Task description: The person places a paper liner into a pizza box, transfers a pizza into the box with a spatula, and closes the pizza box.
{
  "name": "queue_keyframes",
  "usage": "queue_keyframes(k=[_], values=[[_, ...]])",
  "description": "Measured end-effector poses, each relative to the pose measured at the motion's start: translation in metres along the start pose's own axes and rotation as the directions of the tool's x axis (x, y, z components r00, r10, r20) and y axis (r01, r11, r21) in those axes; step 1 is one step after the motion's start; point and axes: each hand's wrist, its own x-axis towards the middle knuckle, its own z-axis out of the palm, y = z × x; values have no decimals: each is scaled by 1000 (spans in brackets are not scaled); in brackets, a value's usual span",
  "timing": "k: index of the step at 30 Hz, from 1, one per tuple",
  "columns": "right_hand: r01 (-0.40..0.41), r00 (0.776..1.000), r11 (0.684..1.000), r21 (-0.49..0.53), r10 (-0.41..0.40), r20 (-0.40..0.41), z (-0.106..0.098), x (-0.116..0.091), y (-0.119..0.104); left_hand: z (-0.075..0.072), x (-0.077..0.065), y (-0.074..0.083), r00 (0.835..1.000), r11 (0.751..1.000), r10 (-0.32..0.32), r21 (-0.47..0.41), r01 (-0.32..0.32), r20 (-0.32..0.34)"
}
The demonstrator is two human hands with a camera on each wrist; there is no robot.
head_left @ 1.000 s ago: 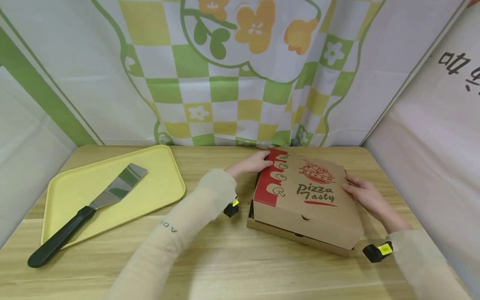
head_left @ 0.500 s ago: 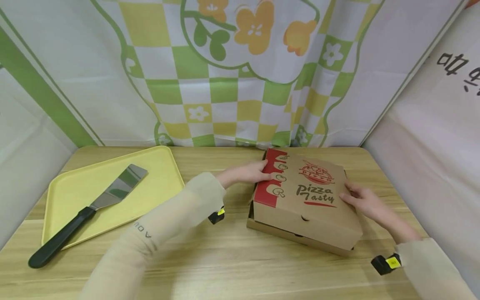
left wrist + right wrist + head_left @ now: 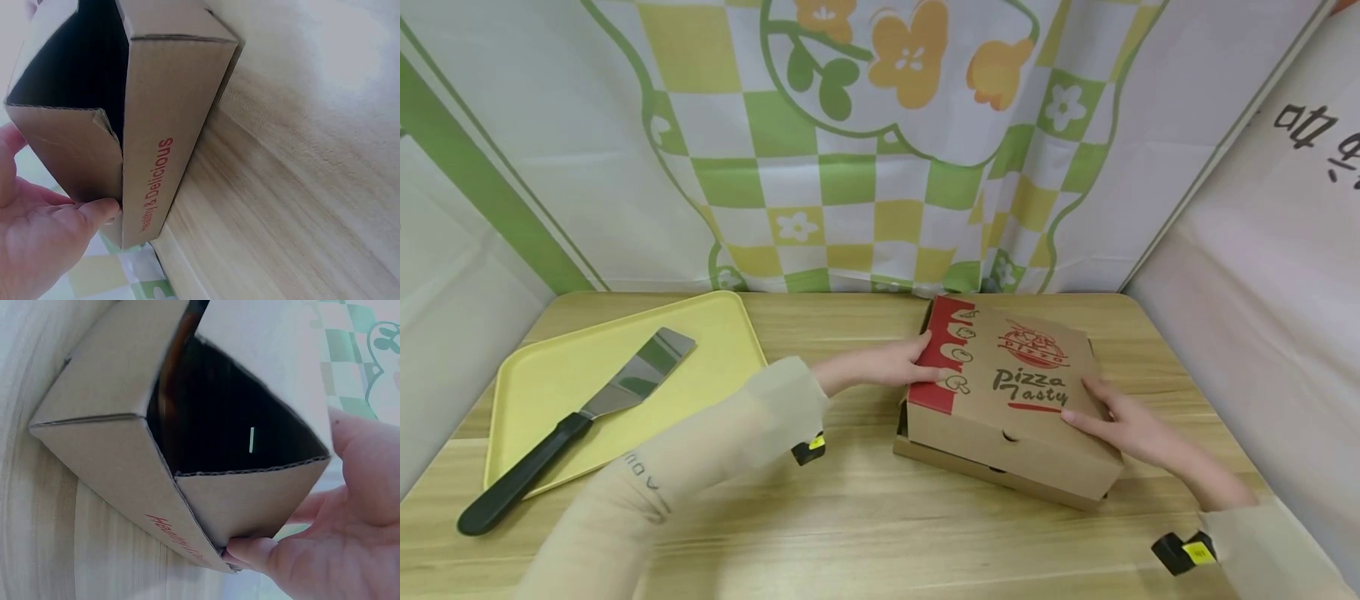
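Note:
A brown cardboard pizza box (image 3: 1030,379) with a red strip lies on the right of the table, its lid slightly raised from the base. My left hand (image 3: 891,364) holds the lid's left edge, thumb on top. Seen from the left wrist, its fingers (image 3: 94,212) bend against the lid's side flap (image 3: 72,144), and the gap above the wall is dark. On the opposite edge my right hand (image 3: 1131,423) has its thumb on top. One of its fingers (image 3: 250,550) tucks at the foot of the right flap (image 3: 250,503). An orange-brown edge (image 3: 167,394) shows inside.
On the left of the wooden table (image 3: 850,533) lies a yellow tray (image 3: 722,333). Across it rests a metal spatula (image 3: 643,367) with a black handle overhanging the near rim. A checked, flowered curtain (image 3: 850,183) hangs behind the table.
Both hands have slid along the lid's sides toward the near end of the box. The box, tray and spatula have hardly moved.

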Motion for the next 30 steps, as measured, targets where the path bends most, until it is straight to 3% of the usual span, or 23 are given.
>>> queue_keyframes(k=[11,21,30], values=[[42,999,999,-11,-42,21,4,-9,0,1,-11,2,996,998,60,30,-61,61],[33,997,999,3,-33,63,3,-12,0,0,-15,2,994,998,32,45,-37,104],[46,998,999,-12,-45,43,5,-12,-1,4,-16,3,998,996,4,91,-10,67]])
